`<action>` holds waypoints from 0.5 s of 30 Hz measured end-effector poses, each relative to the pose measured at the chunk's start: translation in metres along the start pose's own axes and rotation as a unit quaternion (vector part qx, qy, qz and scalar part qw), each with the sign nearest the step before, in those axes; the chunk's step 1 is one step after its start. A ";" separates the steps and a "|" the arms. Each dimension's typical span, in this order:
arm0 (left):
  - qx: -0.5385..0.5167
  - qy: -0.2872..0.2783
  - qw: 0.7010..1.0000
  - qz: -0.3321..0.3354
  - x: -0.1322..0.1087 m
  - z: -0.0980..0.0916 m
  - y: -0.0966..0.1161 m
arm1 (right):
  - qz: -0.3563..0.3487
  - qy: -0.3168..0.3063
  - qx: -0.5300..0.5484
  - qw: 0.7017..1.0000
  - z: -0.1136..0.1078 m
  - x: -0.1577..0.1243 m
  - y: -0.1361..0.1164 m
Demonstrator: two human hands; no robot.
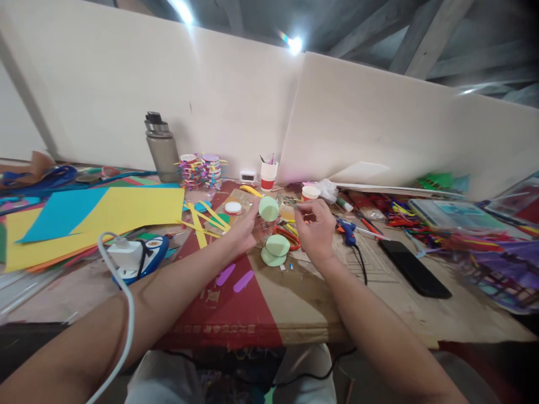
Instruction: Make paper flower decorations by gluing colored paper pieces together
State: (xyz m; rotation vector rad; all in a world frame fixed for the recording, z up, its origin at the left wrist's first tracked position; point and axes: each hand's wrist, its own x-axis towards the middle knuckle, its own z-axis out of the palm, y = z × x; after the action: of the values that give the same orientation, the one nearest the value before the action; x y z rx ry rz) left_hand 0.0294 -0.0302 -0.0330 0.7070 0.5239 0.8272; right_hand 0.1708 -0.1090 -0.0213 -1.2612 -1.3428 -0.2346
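Observation:
My left hand (246, 230) is raised over the worktable and holds a pale green foam disc (268, 208) at its fingertips. My right hand (315, 227) is beside it, fingers pinched together on something too small to make out, close to the disc. Just below the hands, two more pale green discs (275, 249) lie stacked on the cardboard, next to orange-handled scissors (290, 235). Two purple strips (234, 278) lie nearer to me.
Yellow and blue paper sheets (96, 216) cover the left. A grey bottle (162, 148), stacked paper ornaments (201, 170) and a cup of pens (268, 174) stand at the back. A blue glue gun (347, 230), a black phone (415, 268) and craft clutter lie right. A white charger (125, 253) lies left.

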 end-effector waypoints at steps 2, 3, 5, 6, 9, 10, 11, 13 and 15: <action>-0.010 -0.008 1.000 -0.003 -0.003 0.004 -0.003 | -0.033 0.000 -0.015 0.999 0.002 -0.001 0.000; -0.014 -0.019 1.000 -0.003 -0.004 0.006 -0.004 | -0.049 -0.005 -0.027 0.998 0.003 -0.001 0.000; -0.022 -0.044 0.999 -0.003 -0.007 0.010 -0.005 | -0.074 -0.024 -0.053 0.996 0.005 -0.003 0.001; -0.024 -0.055 0.998 -0.002 -0.008 0.011 -0.005 | -0.084 -0.036 -0.064 0.994 0.006 -0.005 0.001; -0.026 -0.069 0.997 0.004 -0.010 0.012 -0.004 | -0.094 -0.076 -0.079 0.990 0.007 -0.008 0.000; -0.027 -0.072 0.997 0.007 -0.010 0.012 -0.004 | -0.095 -0.085 -0.081 0.988 0.008 -0.009 -0.001; -0.029 -0.075 0.997 0.010 -0.009 0.011 -0.003 | -0.098 -0.094 -0.081 0.987 0.008 -0.010 -0.001; -0.032 -0.082 0.996 0.013 -0.009 0.011 -0.003 | -0.107 -0.102 -0.078 0.986 0.008 -0.010 0.000; -0.033 -0.086 0.996 0.011 -0.009 0.010 -0.001 | -0.121 -0.107 -0.069 0.984 0.008 -0.011 0.002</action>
State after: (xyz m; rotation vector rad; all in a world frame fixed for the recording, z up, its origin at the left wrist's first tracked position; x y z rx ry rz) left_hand 0.0318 -0.0416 -0.0263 0.7175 0.3326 0.7929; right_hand 0.1642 -0.1072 -0.0331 -1.2649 -1.6913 -0.3758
